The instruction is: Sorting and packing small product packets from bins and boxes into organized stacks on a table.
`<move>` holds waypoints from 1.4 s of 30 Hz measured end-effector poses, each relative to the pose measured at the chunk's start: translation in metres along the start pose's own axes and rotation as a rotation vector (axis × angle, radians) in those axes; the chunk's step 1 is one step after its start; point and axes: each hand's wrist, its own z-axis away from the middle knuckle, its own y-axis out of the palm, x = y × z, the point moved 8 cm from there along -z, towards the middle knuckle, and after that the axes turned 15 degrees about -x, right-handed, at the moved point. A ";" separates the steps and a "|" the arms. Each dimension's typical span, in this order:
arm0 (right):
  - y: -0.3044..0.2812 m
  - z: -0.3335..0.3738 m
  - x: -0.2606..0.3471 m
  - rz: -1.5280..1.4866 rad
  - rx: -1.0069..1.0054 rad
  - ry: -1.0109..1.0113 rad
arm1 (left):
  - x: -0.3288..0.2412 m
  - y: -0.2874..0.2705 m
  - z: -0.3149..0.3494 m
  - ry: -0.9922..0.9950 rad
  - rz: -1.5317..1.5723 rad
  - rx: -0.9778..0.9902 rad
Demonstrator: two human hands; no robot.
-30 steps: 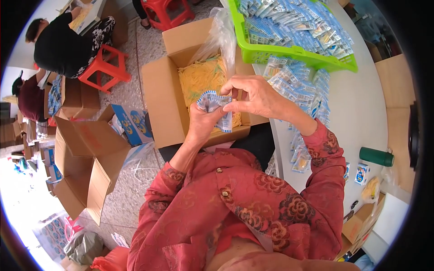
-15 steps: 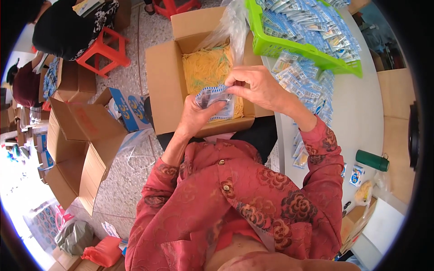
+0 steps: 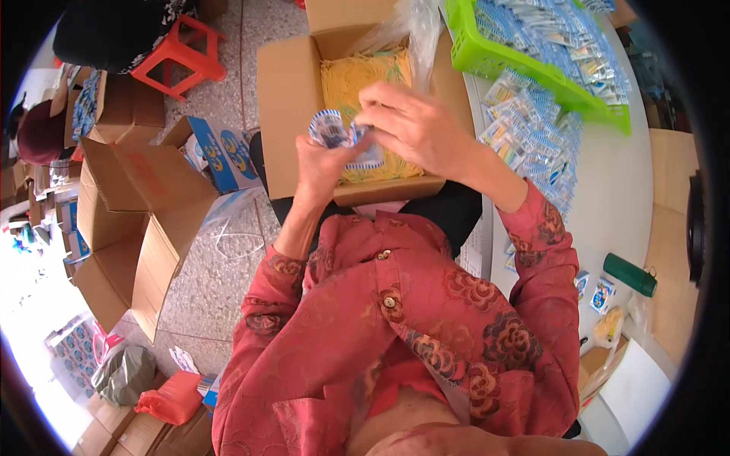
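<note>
The person sits with an open box (image 3: 293, 114) on the lap, and both hands meet just above it. The left hand (image 3: 319, 171) is closed around a small bundle of packets (image 3: 331, 129), blue and white, which stick up out of the fist and fan a little at the top. The right hand (image 3: 414, 125) comes in from the other side, its fingers (image 3: 372, 114) pinching the same bundle at its right edge, so the packets are held between both hands, right over the box's near end. A further pale packet seems to hang below the right hand's fingers, though it is hard to tell whether it belongs to the bundle or lies loose.

Inside the box is a yellow filling (image 3: 357, 76), with crumpled clear plastic (image 3: 407, 30) rising at the far right corner. To the right stands a white table (image 3: 631, 197), and on it a green basket (image 3: 532, 72) heaped with more of the blue and white packets. A loose pile of them (image 3: 532, 137) lies on the table just beside the basket, near the right forearm. Further along the table lies a dark green bottle (image 3: 630, 274).

On the floor to the left are several open cartons (image 3: 129, 182), a red stool (image 3: 179, 57), and an orange bag (image 3: 171, 397) low down.
</note>
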 end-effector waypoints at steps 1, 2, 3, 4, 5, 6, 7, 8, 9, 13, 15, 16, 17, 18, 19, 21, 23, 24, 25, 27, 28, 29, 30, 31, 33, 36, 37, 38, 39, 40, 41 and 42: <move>0.002 -0.002 0.002 0.041 -0.023 -0.051 | -0.001 -0.003 -0.002 0.007 -0.019 -0.009; 0.003 -0.005 0.005 0.087 -0.074 -0.119 | -0.005 -0.006 -0.006 0.027 -0.008 -0.023; 0.006 -0.007 0.004 0.084 -0.069 -0.107 | -0.008 -0.008 -0.008 0.049 0.003 -0.037; 0.007 -0.008 0.010 0.113 -0.082 -0.167 | -0.015 -0.011 -0.010 0.086 0.106 -0.092; 0.009 -0.010 0.015 0.143 -0.097 -0.233 | -0.012 -0.015 -0.016 0.075 0.101 -0.095; 0.011 -0.010 0.018 0.157 -0.124 -0.265 | -0.012 -0.019 -0.020 0.064 0.096 -0.098; 0.014 -0.010 0.018 0.153 -0.122 -0.262 | -0.015 -0.021 -0.021 0.095 0.079 -0.105; 0.016 -0.011 0.016 0.119 -0.132 -0.234 | -0.011 -0.024 -0.024 0.091 0.078 -0.106; 0.017 -0.011 0.014 0.084 -0.142 -0.208 | -0.007 -0.027 -0.028 0.100 0.069 -0.104; 0.035 -0.011 -0.015 -0.064 0.121 0.105 | -0.003 -0.026 -0.023 0.075 -0.011 -0.060; 0.038 -0.014 -0.019 -0.190 0.128 0.183 | -0.001 -0.024 -0.019 0.070 -0.023 -0.028; 0.042 -0.014 -0.020 -0.194 0.132 0.186 | 0.000 -0.025 -0.019 0.065 -0.024 -0.031; 0.045 -0.014 -0.023 -0.245 0.120 0.213 | 0.002 -0.026 -0.019 0.046 0.005 -0.038; 0.049 -0.014 -0.026 -0.297 0.108 0.240 | 0.004 -0.028 -0.019 0.026 0.034 -0.045; 0.054 -0.013 -0.028 -0.303 0.111 0.241 | 0.008 -0.032 -0.020 0.022 0.033 -0.051; 0.063 -0.012 -0.028 -0.450 0.101 0.210 | 0.021 -0.044 -0.023 -0.027 0.014 -0.053; 0.083 -0.002 -0.047 -0.715 0.139 0.490 | 0.028 -0.055 -0.023 -0.050 0.046 -0.094; 0.099 0.007 -0.058 -0.969 0.174 0.773 | 0.029 -0.061 -0.023 -0.069 0.081 -0.130; 0.103 0.009 -0.071 -0.918 0.103 0.868 | 0.031 -0.065 -0.021 -0.099 0.145 -0.149; 0.128 0.031 -0.105 -0.812 0.107 0.958 | 0.037 -0.077 -0.018 -0.116 0.135 -0.175; 0.148 0.053 -0.129 -0.705 0.112 1.041 | 0.041 -0.084 -0.016 -0.129 0.126 -0.201; 0.173 0.079 -0.149 -0.610 0.202 1.067 | 0.043 -0.087 -0.013 -0.143 0.128 -0.216; 0.198 0.111 -0.168 -0.514 0.292 1.091 | 0.045 -0.090 -0.010 -0.148 0.126 -0.215; 0.219 0.135 -0.179 -0.370 0.418 1.022 | 0.048 -0.094 -0.007 -0.159 0.140 -0.224; 0.251 0.180 -0.195 -0.131 0.593 0.851 | 0.050 -0.099 -0.004 -0.172 0.168 -0.252; 0.281 0.234 -0.209 -0.045 0.730 0.846 | 0.053 -0.104 0.000 -0.205 0.163 -0.248; 0.289 0.253 -0.214 -0.046 0.807 0.937 | 0.056 -0.106 0.000 -0.204 0.170 -0.256; 0.294 0.256 -0.212 -0.050 0.817 0.935 | 0.058 -0.108 0.001 -0.209 0.170 -0.265; 0.297 0.257 -0.212 -0.007 0.808 0.905 | 0.060 -0.110 0.002 -0.212 0.178 -0.276; 0.298 0.258 -0.212 0.036 0.797 0.877 | 0.061 -0.111 0.003 -0.216 0.186 -0.286; 0.302 0.260 -0.209 0.033 0.805 0.877 | 0.062 -0.112 0.003 -0.221 0.187 -0.292; 0.302 0.258 -0.209 0.114 0.759 0.858 | 0.064 -0.111 0.003 -0.243 0.193 -0.295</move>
